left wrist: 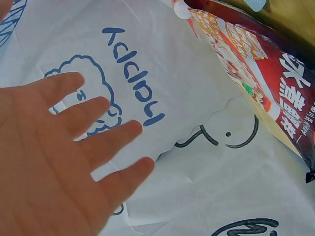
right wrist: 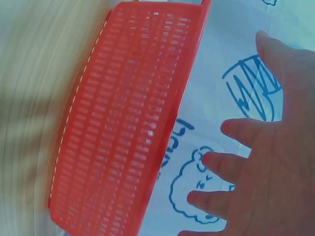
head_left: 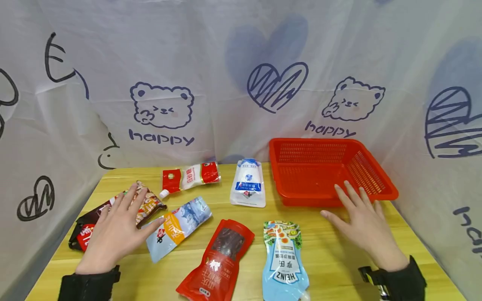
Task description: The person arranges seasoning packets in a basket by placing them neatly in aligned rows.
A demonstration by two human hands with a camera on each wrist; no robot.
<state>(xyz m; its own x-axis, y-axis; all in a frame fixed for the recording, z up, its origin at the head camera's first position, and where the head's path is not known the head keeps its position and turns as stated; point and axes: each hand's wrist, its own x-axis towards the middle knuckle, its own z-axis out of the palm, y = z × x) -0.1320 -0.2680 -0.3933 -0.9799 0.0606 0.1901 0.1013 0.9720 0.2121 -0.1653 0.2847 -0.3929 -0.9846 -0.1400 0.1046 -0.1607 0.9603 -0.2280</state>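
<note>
My left hand [head_left: 117, 228], fingers spread and palm down, is over a dark seasoning packet [head_left: 148, 205] at the left of the table and overlaps it in the head view. Its thumb reaches toward a blue and orange pouch [head_left: 178, 228]. In the left wrist view the packet [left wrist: 275, 73] lies beyond the fingers. My right hand [head_left: 363, 225], fingers also spread, is at the near side of a red plastic basket [head_left: 335, 202], fingertips overlapping its rim. In the right wrist view the basket's slotted side [right wrist: 123, 118] stands beside the fingers. Nothing is held by either hand.
A red and white pouch with a white cap [head_left: 191, 176] and a white and blue pouch [head_left: 248, 184] lie at the back. Nearer are a red snack bag [head_left: 218, 267] and a light blue Heinz pouch [head_left: 284, 263]. A printed cloth [head_left: 226, 62] stands behind the wooden table [head_left: 327, 271].
</note>
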